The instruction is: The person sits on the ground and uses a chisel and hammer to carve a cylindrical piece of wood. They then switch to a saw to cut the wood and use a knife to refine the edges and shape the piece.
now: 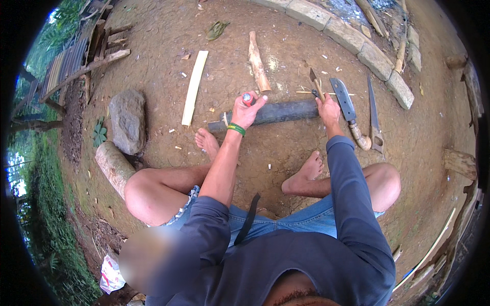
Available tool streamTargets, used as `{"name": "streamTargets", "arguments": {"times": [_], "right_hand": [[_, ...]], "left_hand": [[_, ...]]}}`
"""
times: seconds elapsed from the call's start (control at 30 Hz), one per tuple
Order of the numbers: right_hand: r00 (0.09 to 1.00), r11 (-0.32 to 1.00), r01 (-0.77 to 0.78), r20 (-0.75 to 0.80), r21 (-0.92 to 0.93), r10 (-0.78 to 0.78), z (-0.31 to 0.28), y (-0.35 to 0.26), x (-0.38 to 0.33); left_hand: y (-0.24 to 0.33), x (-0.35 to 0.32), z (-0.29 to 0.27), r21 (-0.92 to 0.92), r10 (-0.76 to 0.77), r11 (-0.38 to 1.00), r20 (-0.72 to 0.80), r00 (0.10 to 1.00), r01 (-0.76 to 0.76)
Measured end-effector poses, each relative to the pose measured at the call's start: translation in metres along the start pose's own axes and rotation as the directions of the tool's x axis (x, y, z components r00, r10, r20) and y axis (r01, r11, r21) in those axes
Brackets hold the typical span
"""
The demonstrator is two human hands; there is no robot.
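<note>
I sit on bare earth with a dark round pole (278, 112) lying across in front of my feet. My left hand (246, 112), with a green band on its wrist, rests on the pole and is closed on a small red and silver object (247, 98). My right hand (327, 110) sits at the pole's right end and grips a short tool with a flat pointed blade (314, 81) that sticks up and away from me.
A big knife with a wooden handle (346, 101) and a hand saw (374, 118) lie right of the pole. A pale split strip (194, 87) and a short wooden billet (258, 62) lie beyond it. A rock (127, 120), a log (114, 166) and a stone edging (358, 44) ring the spot.
</note>
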State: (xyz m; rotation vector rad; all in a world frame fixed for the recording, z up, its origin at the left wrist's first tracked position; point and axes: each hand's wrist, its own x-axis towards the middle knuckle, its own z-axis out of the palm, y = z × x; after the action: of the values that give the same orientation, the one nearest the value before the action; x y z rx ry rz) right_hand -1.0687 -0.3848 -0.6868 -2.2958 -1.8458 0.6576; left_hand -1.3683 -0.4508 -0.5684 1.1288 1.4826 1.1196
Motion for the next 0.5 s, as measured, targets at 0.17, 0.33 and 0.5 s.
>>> {"name": "streamTargets", "arguments": {"times": [0.17, 0.33, 0.5], "right_hand": [[0.999, 1.000, 0.001, 0.032, -0.019, 0.000, 0.0008, -0.0038, 0.0001], [1.000, 1.000, 0.001, -0.014, -0.006, -0.001, 0.0072, 0.0015, 0.0045], [0.998, 1.000, -0.027, 0.049, 0.016, 0.026, 0.0074, -0.0067, -0.0027]], "left_hand": [[-0.0080, -0.0026, -0.0012, -0.007, 0.010, 1.000, -0.011, 1.000, -0.010], [-0.0060, 0.0045, -0.0026, 0.014, -0.027, 1.000, -0.016, 1.000, 0.027], [-0.0070, -0.0041, -0.0031, 0.000, -0.069, 0.998, -0.035, 0.997, 0.069]]}}
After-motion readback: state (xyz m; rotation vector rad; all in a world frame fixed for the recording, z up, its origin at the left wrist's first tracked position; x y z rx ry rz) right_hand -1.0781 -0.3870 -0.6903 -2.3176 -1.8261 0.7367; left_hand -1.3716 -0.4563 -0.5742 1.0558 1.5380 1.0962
